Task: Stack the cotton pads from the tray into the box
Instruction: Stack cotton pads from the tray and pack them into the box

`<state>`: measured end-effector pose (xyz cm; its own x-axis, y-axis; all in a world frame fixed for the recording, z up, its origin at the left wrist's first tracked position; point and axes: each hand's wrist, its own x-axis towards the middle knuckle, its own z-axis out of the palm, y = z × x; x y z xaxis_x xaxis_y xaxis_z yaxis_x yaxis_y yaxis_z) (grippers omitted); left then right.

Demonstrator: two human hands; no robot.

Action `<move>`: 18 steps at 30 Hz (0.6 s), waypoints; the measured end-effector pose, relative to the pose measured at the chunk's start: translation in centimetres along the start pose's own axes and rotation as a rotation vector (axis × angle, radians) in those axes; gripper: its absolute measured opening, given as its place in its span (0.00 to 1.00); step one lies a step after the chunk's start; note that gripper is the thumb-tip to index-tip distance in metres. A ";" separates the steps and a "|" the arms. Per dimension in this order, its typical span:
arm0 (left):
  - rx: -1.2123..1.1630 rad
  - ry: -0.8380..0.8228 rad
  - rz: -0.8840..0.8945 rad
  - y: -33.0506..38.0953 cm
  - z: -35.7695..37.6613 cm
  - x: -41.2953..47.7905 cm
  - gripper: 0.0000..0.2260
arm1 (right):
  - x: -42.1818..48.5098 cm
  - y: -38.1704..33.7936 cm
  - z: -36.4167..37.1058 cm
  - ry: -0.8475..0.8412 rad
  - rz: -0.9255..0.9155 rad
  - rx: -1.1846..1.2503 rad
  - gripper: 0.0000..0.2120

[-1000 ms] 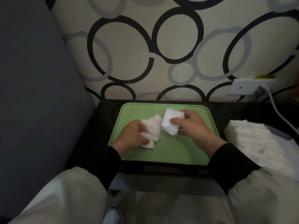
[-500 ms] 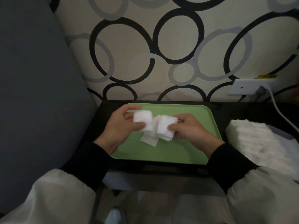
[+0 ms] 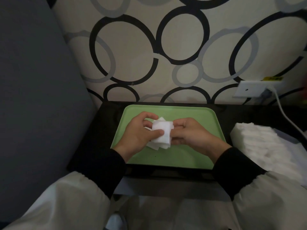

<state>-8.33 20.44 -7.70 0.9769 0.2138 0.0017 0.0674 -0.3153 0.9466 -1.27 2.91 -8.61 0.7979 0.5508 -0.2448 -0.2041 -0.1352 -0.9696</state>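
A black table (image 3: pixel 93 138) holds a green tray (image 3: pixel 191 156). A big white pile (image 3: pixel 259 143) of cotton pads sits on the right, beside the tray. Over the tray, the left hand (image 3: pixel 137 136) and the right hand (image 3: pixel 191 135) both pinch a small bunch of pads (image 3: pixel 162 135) between them.

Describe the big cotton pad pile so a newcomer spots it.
Find the green tray on the dark table. Past its right edge sits a tall white pile of cotton pads. Unlike the small bundle held over the tray, it lies untouched.
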 end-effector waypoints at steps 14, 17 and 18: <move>0.140 0.177 0.013 -0.7 1.5 4.0 0.03 | 0.0 -0.1 -1.5 0.350 -0.059 0.118 0.11; 0.376 0.140 -0.068 -1.8 1.8 5.9 0.09 | 0.5 0.1 -2.3 0.547 -0.058 0.103 0.07; 0.477 0.112 -0.101 -2.1 2.0 6.3 0.12 | 0.6 0.1 -2.4 0.565 -0.057 0.095 0.07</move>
<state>-1.86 20.58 -10.35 0.9348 0.3545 -0.0229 0.2710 -0.6701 0.6910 0.49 1.27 -8.88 0.9829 0.0262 -0.1821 -0.1814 -0.0294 -0.9830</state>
